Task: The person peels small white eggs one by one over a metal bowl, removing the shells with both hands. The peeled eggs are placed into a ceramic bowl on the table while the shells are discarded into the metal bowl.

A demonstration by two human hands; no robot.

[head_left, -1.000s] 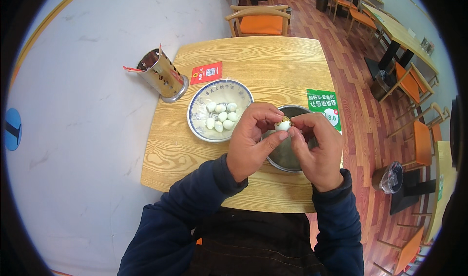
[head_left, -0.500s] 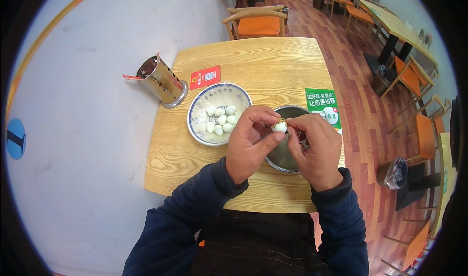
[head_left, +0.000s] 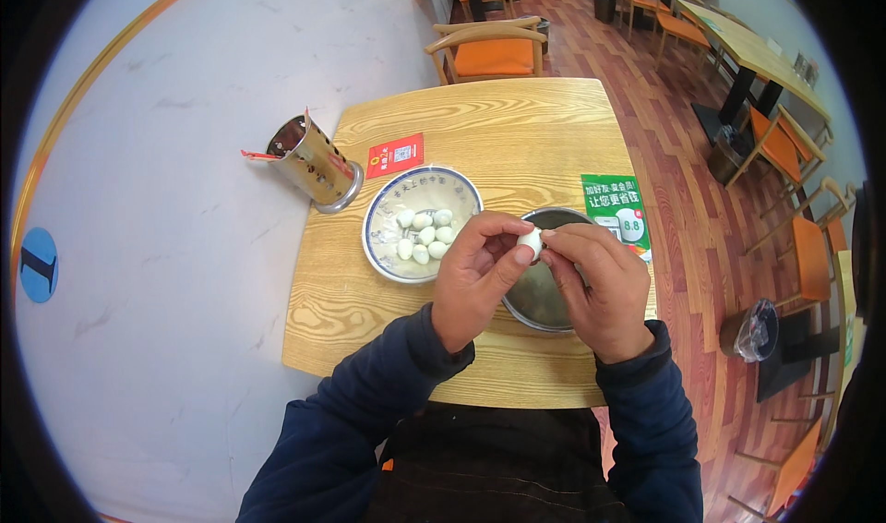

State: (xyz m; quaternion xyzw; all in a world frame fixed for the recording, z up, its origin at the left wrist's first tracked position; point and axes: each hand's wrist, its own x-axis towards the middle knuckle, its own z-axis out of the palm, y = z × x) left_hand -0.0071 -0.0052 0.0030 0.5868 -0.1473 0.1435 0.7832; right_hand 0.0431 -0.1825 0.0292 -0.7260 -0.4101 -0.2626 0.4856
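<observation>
Peeling a small egg [head_left: 531, 241], white side now facing the camera.
Change: speckled shell showed on its top half a second ago; the visible face is now plain white, so I'd call the peeling mostly done on this one. Egg is just right of frame centre, held over the near-left part of the steel bowl [head_left: 535, 327]. Looks smooth, pale, rounded; its right edge is under fingers, can't tell if shell remains there. Left hand [head_left: 489, 255]: thumb and forefinger pinched on egg, other fingers curled. Right hand [head_left: 591, 274]: thumb and forefinger nearly closed on egg's right side. Peeled eggs [head_left: 426, 235] sit in the blue-rimmed bowl [head_left: 459, 200], left of centre.
</observation>
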